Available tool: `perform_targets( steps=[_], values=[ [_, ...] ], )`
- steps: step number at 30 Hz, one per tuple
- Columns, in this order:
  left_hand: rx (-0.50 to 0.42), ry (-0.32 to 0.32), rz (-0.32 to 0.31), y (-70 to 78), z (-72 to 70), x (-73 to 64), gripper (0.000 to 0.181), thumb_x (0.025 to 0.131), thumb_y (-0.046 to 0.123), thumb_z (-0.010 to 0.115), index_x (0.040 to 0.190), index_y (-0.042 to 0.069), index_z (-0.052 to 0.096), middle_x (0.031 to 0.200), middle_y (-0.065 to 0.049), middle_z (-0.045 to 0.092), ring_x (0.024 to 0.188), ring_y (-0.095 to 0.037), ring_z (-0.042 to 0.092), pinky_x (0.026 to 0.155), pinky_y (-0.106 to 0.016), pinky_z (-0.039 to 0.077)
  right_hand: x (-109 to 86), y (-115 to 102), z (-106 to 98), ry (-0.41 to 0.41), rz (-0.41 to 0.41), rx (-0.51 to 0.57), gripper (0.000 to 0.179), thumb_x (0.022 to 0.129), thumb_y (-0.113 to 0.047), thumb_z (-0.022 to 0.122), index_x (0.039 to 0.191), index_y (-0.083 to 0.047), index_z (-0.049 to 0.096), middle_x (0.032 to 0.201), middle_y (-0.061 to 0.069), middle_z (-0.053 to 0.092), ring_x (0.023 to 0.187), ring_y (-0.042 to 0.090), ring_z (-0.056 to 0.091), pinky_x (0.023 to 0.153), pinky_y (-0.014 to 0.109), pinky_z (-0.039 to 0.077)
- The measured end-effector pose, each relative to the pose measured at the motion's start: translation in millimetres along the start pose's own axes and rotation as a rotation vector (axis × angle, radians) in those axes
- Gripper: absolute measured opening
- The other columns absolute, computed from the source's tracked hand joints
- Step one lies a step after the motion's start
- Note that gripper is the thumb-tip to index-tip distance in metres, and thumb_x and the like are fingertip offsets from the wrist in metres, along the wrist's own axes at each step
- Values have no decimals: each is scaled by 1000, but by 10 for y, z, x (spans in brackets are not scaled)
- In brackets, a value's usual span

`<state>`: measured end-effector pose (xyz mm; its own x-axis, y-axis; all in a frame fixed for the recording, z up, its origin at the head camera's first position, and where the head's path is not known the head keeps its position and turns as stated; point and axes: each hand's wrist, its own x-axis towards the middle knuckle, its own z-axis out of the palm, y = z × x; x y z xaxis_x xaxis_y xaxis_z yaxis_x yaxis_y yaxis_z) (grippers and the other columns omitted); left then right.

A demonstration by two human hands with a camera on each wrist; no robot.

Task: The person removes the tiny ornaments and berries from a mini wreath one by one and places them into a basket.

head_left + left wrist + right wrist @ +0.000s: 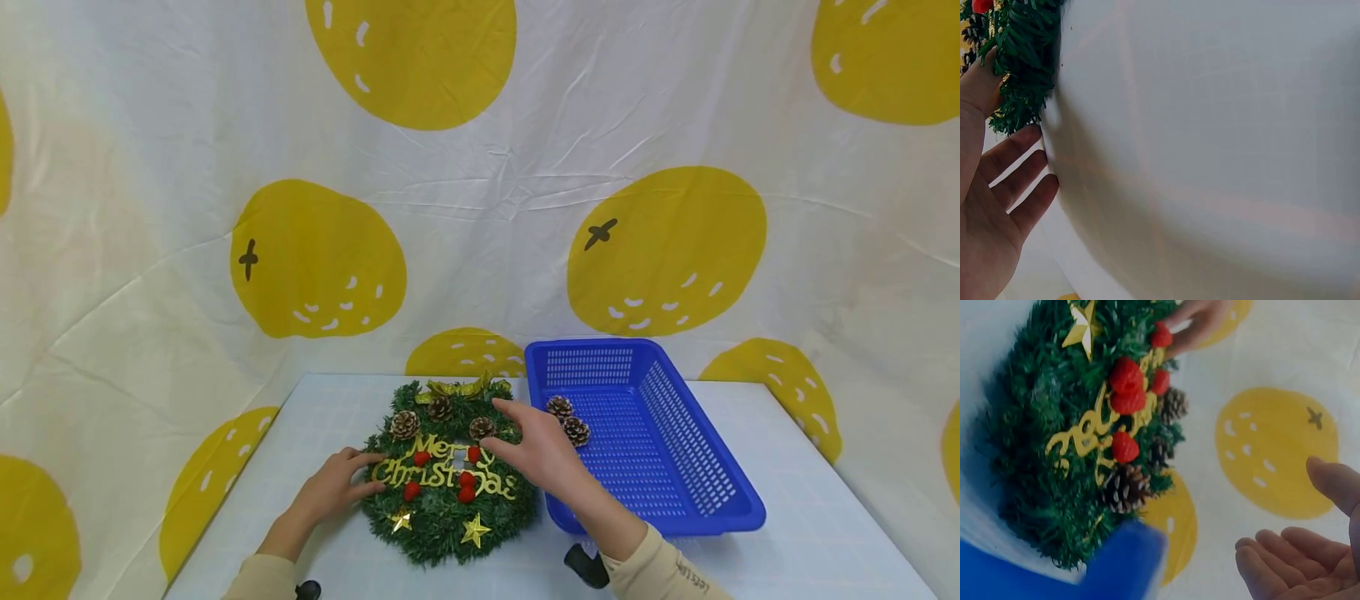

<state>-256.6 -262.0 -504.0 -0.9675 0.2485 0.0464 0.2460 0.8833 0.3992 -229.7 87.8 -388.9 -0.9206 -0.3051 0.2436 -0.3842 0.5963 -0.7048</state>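
A green Christmas wreath (427, 542) lies flat on the table, with a gold "Merry Christmas" sign (442, 475) across its middle. Red berries (1127, 397), gold stars (476, 530) and pine cones (405, 425) dot the greenery; a gold bow (457, 389) tops it. My left hand (330, 487) touches the wreath's left edge with thumb and index finger. Seen from the left wrist, the other fingers (1035, 203) stretch out straight beside the greenery, tips at the tabletop. Over the wreath's right side hovers my right hand (543, 450), thumb and fingers spread and holding nothing.
To the right of the wreath stands a blue plastic basket (705, 433) with mesh walls. A few pine cones (575, 431) lie inside it by its left wall. A white cloth (480, 250) with yellow fruit prints hangs behind the white table (810, 500).
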Motion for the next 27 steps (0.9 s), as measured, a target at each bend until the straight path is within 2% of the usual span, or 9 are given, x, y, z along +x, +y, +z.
perform_targets(
  steps=[7, 13, 27],
  values=[
    [-1, -7, -1, -19, 5, 2, 52, 83, 48, 74, 127, 22, 66, 114, -8, 58, 101, -28, 57, 74, -52, 51, -71, -64, 164, 6, -54, -59, 59, 90, -30, 73, 141, -7, 53, 138, 14, 55, 125, 33, 53, 96, 49, 47],
    [-2, -6, 6, -31, 10, 9, 53, 83, 49, 73, 127, 22, 66, 113, -8, 58, 100, -28, 57, 74, -52, 51, -137, -94, 289, 5, -85, -81, 57, 90, -29, 73, 139, -6, 54, 138, 13, 55, 125, 31, 53, 96, 47, 48],
    [-3, -2, 7, -15, 5, 3, 52, 83, 48, 74, 127, 22, 66, 112, -8, 58, 100, -28, 57, 74, -52, 51, -211, -11, 570, -37, -63, -69, 51, 90, -24, 73, 135, -5, 58, 133, 13, 59, 121, 29, 57, 93, 45, 50]
  ],
)
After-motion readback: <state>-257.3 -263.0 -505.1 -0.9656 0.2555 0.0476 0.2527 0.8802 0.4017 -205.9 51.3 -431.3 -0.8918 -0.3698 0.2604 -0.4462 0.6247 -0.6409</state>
